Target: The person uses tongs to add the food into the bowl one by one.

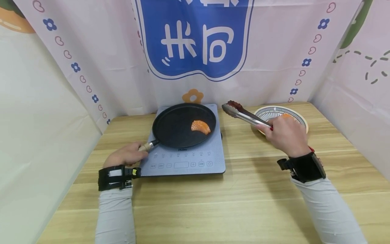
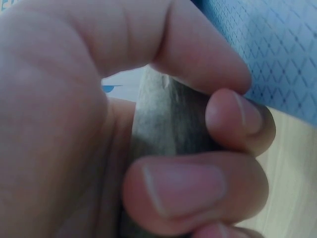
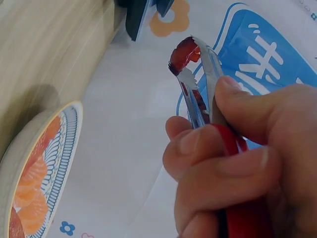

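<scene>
My left hand (image 1: 126,155) grips the wooden handle (image 2: 166,119) of a black frying pan (image 1: 173,127), its fingers curled round it in the left wrist view. The pan rests on an induction cooktop (image 1: 182,169), and one slice of salmon (image 1: 200,127) lies toward its right side. Metal tongs (image 1: 248,117) with red on the handles are held in my right hand (image 1: 287,135). Their tips point left, above the table between cooktop and plate, with nothing visible between them. Beyond that hand, partly hidden by it, stands a patterned plate (image 1: 300,117) holding several orange and red pieces (image 3: 32,198).
A wooden table (image 1: 195,210) carries everything. White printed cloth (image 1: 274,51) hangs behind it, and cloth walls (image 1: 39,118) border both sides. The cooktop's control panel faces the front edge.
</scene>
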{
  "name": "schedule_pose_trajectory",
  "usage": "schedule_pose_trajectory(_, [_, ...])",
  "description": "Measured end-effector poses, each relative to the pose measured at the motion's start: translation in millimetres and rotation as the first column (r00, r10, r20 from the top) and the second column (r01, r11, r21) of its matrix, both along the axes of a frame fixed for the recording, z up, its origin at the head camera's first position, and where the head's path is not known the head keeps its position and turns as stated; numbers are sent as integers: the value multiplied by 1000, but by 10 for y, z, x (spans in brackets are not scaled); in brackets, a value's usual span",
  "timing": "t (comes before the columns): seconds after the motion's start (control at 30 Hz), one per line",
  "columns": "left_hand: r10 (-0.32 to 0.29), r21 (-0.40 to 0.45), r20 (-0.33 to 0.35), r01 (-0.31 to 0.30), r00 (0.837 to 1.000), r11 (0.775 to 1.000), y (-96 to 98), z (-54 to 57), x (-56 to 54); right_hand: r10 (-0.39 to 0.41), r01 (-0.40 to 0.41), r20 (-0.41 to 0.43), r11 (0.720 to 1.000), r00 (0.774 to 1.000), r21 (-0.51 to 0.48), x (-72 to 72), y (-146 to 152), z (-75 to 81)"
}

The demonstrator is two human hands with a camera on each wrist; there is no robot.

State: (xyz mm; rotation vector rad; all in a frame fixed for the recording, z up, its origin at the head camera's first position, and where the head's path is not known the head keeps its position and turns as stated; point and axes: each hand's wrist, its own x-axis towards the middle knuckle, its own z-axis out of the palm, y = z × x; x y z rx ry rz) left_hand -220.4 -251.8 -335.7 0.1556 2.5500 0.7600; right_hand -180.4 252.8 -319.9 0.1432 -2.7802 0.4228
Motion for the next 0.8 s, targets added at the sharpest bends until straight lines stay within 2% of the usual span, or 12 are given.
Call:
schedule_pose_trajectory(0.23, [6, 9, 1, -6, 1000, 1000, 2, 0, 0, 24, -25, 16, 1000, 1000, 14, 44, -102, 10])
schedule_pose_trajectory(0.5, [11, -4, -3, -11, 1000, 1000, 8, -1, 9, 44, -43, -16, 998, 999, 47, 73, -197, 23])
schedule_pose_trajectory(0.8, [3, 0, -10, -3, 1000, 1000, 8, 10, 25, 59, -59, 8, 998, 998, 33, 94, -288, 20])
